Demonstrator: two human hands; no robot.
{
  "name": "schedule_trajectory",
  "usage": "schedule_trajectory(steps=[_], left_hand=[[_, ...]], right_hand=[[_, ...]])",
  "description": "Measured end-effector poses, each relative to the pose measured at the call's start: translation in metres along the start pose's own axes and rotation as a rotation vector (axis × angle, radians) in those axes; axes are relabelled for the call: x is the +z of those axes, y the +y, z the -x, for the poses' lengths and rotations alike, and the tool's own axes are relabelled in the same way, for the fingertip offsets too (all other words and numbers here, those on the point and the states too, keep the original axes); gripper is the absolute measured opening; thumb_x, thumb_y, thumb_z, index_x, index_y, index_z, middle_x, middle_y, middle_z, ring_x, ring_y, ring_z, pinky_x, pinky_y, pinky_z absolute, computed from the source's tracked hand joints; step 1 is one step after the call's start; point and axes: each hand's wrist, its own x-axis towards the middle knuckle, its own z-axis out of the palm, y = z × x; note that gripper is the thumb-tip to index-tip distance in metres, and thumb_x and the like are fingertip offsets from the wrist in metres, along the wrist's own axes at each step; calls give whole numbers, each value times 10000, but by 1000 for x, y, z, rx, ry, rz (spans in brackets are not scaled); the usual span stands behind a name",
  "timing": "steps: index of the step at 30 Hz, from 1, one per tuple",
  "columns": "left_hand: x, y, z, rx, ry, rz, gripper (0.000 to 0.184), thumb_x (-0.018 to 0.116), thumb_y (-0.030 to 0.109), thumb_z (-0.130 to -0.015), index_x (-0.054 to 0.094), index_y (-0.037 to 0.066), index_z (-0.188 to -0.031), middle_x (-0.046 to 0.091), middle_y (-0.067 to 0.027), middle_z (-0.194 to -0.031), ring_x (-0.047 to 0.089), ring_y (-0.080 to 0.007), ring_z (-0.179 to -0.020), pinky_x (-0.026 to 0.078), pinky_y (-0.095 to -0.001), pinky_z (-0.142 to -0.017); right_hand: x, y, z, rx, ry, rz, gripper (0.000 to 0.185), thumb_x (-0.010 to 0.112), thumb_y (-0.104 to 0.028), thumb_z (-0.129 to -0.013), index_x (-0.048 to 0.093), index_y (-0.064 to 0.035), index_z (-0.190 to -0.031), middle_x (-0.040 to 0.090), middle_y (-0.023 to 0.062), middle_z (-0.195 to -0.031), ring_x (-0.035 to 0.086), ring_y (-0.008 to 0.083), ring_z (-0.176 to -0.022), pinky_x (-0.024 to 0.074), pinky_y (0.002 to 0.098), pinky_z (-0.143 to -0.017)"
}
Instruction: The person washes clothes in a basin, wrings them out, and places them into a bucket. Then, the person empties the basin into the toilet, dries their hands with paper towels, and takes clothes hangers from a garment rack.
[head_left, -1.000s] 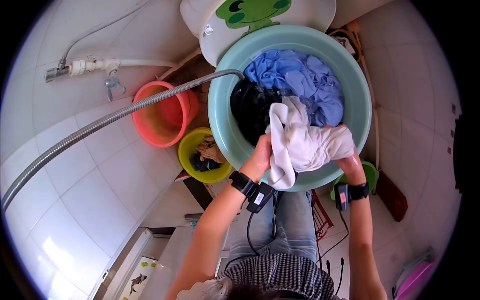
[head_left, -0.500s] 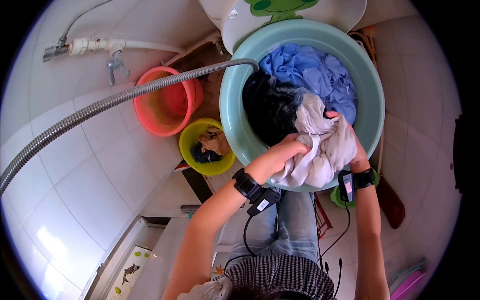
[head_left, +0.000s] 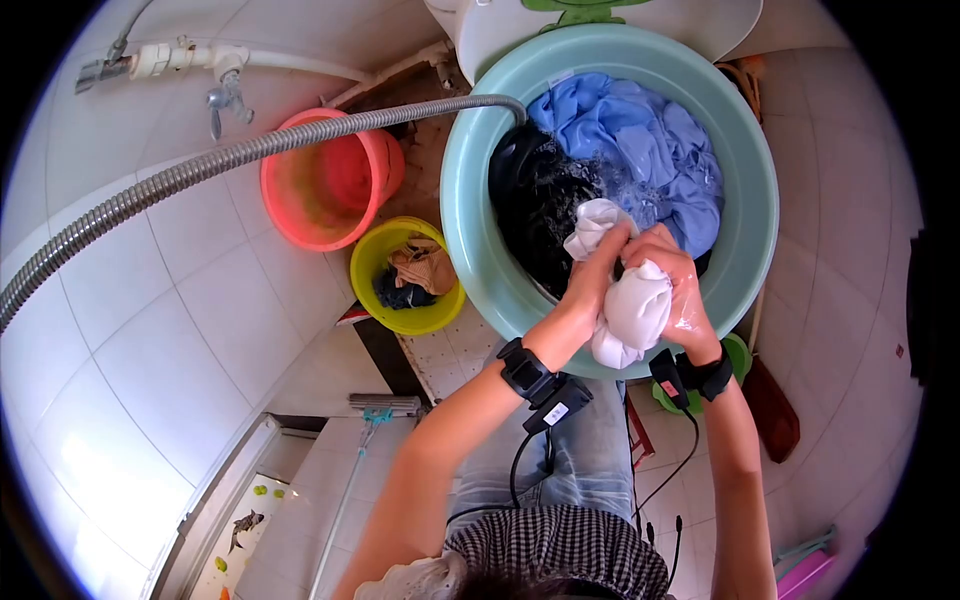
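Note:
A wet white garment [head_left: 638,305] is bunched up in both my hands, over the near side of a large light-blue basin [head_left: 466,240]. My left hand [head_left: 593,278] is closed round it, with one end of the cloth sticking out past the fingers. Close beside it, my right hand [head_left: 672,275] grips the same bundle, its fingers curled and wet. Below and beyond them, a blue garment [head_left: 625,130] lies at the back right of the basin and dark cloth [head_left: 535,205] at the left, both in water.
A ribbed metal hose [head_left: 300,145] reaches over the basin's left rim. A red bucket [head_left: 375,185] and a yellow tub [head_left: 455,300] with clothes stand to the left. A wall tap [head_left: 230,95] is at upper left. A green container [head_left: 738,355] shows behind my right wrist.
My hands have drawn together, and the white garment, loosely spread before, is gathered into a tight bundle. The view has shifted slightly.

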Motion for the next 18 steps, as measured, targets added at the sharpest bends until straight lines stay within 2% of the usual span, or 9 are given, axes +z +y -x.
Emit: schedule_trajectory(steps=[1, 3, 8, 11, 13, 14, 15, 17, 18], left_hand=[[-2, -1, -1, -1, 2, 3, 272, 562, 301, -831, 534, 91, -1000, 535, 6, -945, 502, -77, -872, 416, -244, -752], [-6, -3, -2, 78, -20, -120, 262, 429, 256, -900, 493, 84, -1086, 528, -13, -1008, 506, -82, -941, 418, -234, -803], [-15, -11, -12, 185, -9, -259, 269, 432, 263, -896, 506, 66, -1064, 524, -32, -1019, 507, -86, -945, 417, -235, -799], [-5, -4, -1, 176, 14, -40, 299, 562, 320, -820, 539, 45, -935, 545, -36, -878, 521, -99, -813, 431, -249, -702], [-5, 7, 12, 284, -193, -358, 463, 621, 346, -783, 456, 19, -1067, 512, -98, -1014, 503, -155, -948, 423, -286, -802], [-2, 14, 19, 273, -259, -463, 759, 713, 313, -695, 264, 23, -1234, 433, -159, -1155, 459, -218, -1061, 386, -323, -888], [1, 18, 23, 278, -252, -461, 759, 713, 313, -695, 264, 23, -1234, 433, -159, -1155, 459, -218, -1061, 386, -323, -888], [7, 24, 32, 423, -218, -617, 982, 792, 291, -592, 141, 61, -1289, 355, -151, -1241, 431, -212, -1100, 367, -317, -917], [10, 27, 35, 385, -225, -456, 1140, 832, 194, -512, 41, 66, -1323, 312, -156, -1273, 397, -228, -1145, 342, -326, -952]], right_hand=[[2, -2, -2, 2, -3, -1, 324, 703, -163, -520, 543, -17, -761, 568, 91, -808, 470, 256, -746, 370, 319, -698], [5, -5, -4, -32, 41, 62, 351, 709, -180, -501, 545, -17, -765, 562, 93, -788, 464, 260, -725, 365, 318, -682], [11, -5, -1, -1, 131, 64, 336, 696, -176, -511, 539, -13, -759, 544, 99, -755, 449, 267, -689, 356, 309, -649], [8, -2, -4, 51, 168, 79, 365, 685, -167, -539, 529, -8, -828, 547, 85, -757, 471, 253, -707, 379, 308, -693], [7, -1, -10, 427, 369, -333, 414, 673, -151, -575, 512, -15, -931, 544, 90, -886, 491, 233, -799, 387, 318, -781], [3, 7, -12, 314, 290, -151, 489, 661, -128, -605, 490, -29, -1052, 494, 99, -1040, 480, 218, -927, 364, 317, -873], [3, 9, -11, 313, 282, -155, 489, 661, -128, -605, 490, -29, -1052, 494, 99, -1040, 480, 218, -927, 364, 317, -873], [1, -5, -16, 159, 170, 177, 570, 671, -125, -600, 478, -34, -1129, 455, 108, -1110, 458, 224, -998, 350, 299, -898], [-1, -2, -18, 165, 102, 51, 693, 705, -148, -579, 440, -38, -1210, 459, 109, -1135, 448, 236, -1049, 330, 304, -933]])
